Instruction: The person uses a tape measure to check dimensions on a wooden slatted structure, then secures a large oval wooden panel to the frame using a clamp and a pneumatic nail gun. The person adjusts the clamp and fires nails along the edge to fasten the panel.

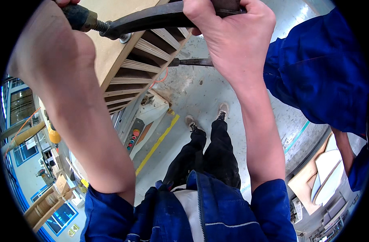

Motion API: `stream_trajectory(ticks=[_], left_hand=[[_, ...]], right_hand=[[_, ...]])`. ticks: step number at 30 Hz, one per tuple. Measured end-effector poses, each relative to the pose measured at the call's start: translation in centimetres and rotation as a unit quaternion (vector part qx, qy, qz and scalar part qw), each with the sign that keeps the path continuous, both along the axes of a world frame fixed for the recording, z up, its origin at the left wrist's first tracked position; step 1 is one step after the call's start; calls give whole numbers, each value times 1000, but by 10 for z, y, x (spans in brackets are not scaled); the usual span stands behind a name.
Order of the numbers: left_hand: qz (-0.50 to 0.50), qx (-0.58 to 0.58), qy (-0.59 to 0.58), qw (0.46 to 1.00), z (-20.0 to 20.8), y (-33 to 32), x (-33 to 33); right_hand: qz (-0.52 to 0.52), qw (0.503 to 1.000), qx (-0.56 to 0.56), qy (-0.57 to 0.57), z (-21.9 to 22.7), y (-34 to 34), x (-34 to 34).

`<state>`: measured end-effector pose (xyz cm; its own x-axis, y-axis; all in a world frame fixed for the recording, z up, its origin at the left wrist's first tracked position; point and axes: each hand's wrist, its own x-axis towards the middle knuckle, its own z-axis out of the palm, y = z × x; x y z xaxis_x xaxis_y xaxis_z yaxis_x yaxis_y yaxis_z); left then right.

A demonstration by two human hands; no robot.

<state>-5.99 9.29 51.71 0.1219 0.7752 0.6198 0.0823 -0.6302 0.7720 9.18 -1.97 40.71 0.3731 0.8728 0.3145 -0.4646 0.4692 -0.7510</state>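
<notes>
A dark metal screw clamp (152, 18) spans the top of the view, between my two hands. My left hand (55, 40), slightly blurred, is closed at its dark handle, beside the threaded spindle (100, 26). My right hand (237, 36) grips the clamp's other end, fingers wrapped round the dark metal. The spindle's foot (125, 38) lies by the edge of a pale wooden panel (106, 48). Below the panel's edge, several plywood strips (141, 65) stand in a slanted row with dark gaps between them. Another dark metal bar (194, 62) runs from the wood's lower edge behind my right wrist.
A person in blue workwear (321, 68) stands close on my right. Left of my legs is a machine with a control panel of coloured buttons (133, 138), beside a yellow floor line (157, 144). Curved wooden panels (327, 177) lie at lower right. An orange cable (162, 78) hangs under the wood.
</notes>
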Motion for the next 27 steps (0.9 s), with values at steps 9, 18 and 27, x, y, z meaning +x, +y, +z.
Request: stream_trajectory(ticks=[9, 18, 27], left_hand=[[-557, -318, 120, 758, 41, 91, -64], [56, -11, 9, 998, -5, -14, -8], [-373, -189, 38, 908, 20, 41, -50]], right_hand=[[11, 999, -12, -45, 14, -11, 6], [17, 997, -60, -40, 23, -14, 7], [42, 997, -51, 26, 24, -13, 9]])
